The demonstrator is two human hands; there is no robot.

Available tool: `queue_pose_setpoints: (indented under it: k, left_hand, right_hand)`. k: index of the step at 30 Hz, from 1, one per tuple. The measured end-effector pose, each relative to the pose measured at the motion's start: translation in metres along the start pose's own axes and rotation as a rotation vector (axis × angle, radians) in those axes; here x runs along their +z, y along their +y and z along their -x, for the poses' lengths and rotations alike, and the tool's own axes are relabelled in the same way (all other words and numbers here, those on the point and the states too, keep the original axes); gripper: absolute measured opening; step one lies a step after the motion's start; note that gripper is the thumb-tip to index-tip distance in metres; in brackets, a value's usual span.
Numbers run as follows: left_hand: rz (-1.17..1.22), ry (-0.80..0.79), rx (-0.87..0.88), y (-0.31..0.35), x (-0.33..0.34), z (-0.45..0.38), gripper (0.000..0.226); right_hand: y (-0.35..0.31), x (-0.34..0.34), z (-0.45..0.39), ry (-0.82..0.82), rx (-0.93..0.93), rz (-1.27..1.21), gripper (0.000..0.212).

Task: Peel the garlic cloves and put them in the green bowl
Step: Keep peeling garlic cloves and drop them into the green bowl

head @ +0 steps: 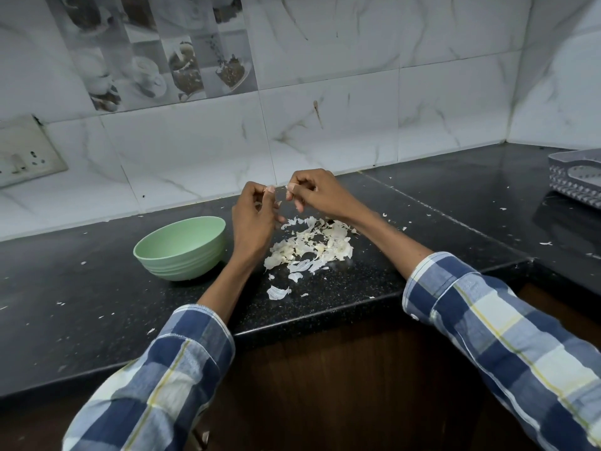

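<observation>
So the garlic clove point(290, 189) is tiny and pale, mostly hidden, with a papery bit of skin sticking out. It's held up above the black table point(422, 222), pinched in the curled fingers point(297, 193) of the right hand point(320, 193). The left hand point(255, 219) pinches a scrap of skin just beside it. The peel pile point(312, 245) sits below, with the green bowl point(180, 247) to its left.

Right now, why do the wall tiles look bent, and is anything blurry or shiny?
Head view: the wide-angle lens bows the tile lines and counter edge. The black counter reflects soft light near the grey basket. The left hand and right hand are slightly soft; whatever they pinch is too small to make out.
</observation>
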State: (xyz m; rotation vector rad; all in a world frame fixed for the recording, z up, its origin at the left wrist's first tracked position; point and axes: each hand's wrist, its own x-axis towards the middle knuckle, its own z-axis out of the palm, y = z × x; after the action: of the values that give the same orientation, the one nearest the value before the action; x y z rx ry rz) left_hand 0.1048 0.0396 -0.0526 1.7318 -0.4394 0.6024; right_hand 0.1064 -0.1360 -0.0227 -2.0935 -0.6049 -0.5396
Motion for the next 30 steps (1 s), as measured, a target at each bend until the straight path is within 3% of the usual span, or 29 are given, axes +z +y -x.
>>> queue_pose_setpoints:
  k: [5,8,13,16,21,24,27,30]
  left_hand:
    - [-0.406,0.183,0.149,0.011,-0.005,0.008,0.021]
    - [-0.587,0.282,0.162,0.021,-0.012,0.015,0.023]
    - [-0.758,0.307,0.019,0.038,-0.042,0.018,0.017]
    - [-0.815,0.290,-0.036,0.045,-0.062,0.018,0.013]
    - [-0.809,0.253,-0.064,0.051,-0.088,0.019,0.012]
    - [-0.825,0.223,-0.088,0.055,-0.095,0.019,0.022]
    - [-0.901,0.176,-0.109,0.056,-0.098,0.017,0.002]
    - [-0.969,0.147,-0.111,0.054,-0.097,0.014,0.015]
  right_hand:
    - [0.018,-0.008,0.002,-0.173,0.091,0.186,0.037]
    - [0.025,-0.011,0.002,-0.167,0.110,0.203,0.046]
    - [0.030,-0.017,0.009,-0.257,0.091,0.150,0.021]
    - [0.033,-0.018,0.014,-0.303,0.091,0.179,0.020]
    - [0.036,-0.021,0.015,-0.249,0.070,0.246,0.005]
    - [0.034,-0.024,0.016,-0.195,0.093,0.275,0.014]
    - [0.038,-0.024,0.016,-0.107,0.133,0.385,0.014]
    - [0.043,-0.023,0.018,-0.077,0.218,0.548,0.018]
